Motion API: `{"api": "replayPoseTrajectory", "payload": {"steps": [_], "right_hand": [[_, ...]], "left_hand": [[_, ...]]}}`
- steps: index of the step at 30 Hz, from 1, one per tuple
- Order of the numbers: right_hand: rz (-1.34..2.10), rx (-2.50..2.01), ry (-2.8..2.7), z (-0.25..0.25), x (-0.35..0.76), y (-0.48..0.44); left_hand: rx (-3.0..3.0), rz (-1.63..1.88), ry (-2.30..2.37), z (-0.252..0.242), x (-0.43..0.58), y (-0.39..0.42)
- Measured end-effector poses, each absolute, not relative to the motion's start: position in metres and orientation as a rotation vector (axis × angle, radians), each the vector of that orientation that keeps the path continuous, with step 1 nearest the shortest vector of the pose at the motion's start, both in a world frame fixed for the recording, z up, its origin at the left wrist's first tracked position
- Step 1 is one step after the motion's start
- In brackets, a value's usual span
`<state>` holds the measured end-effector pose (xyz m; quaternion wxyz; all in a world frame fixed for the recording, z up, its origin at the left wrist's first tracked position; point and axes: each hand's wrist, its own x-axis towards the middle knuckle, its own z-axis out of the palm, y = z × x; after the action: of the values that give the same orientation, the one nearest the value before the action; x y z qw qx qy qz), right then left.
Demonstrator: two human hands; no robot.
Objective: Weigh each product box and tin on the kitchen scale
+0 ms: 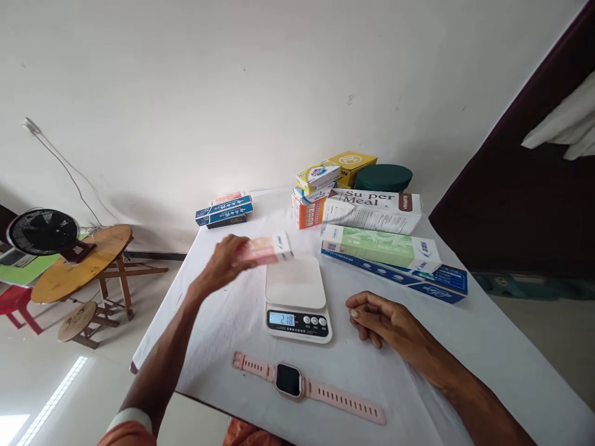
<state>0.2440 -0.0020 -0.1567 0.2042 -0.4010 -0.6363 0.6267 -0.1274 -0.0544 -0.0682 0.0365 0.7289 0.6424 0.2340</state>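
- We find the left hand (227,255) clamped on the left end of a blurred pink-and-white box (267,249).
- The box's long axis runs rightward from that grip, its free end at the scale's (297,286) far side; contact we cannot tell.
- We note the right hand (383,316) farther off, right of the scale, loosely curled, nothing visible in it.

The pink-and-white box (266,249) is blurred — the left hand (226,259) hides its left end — and the picture's left edge cuts the red stool (15,301).

Head view, forward-down over the table (211,347)
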Motion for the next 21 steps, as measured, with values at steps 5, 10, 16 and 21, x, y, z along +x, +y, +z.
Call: {"api": "replayPoseTrajectory", "payload": {"steps": [5,10,16,21], "right_hand": [[1.768,-1.162,-1.768,-0.165,0.246,0.003],[1.789,-1.194,-1.739,-0.172,0.247,0.006],[1.797,-1.201,-1.735,-0.179,0.248,0.008],[1.795,-1.163,-1.713,-0.166,0.245,0.003]], "left_hand": [[2.110,0.634,2.460,-0.036,-0.213,0.013],[1.939,0.393,2.585,-0.037,-0.258,0.083],[1.909,0.355,2.570,-0.050,-0.276,0.106],[1.988,0.582,2.584,-0.040,-0.243,0.095]]}}
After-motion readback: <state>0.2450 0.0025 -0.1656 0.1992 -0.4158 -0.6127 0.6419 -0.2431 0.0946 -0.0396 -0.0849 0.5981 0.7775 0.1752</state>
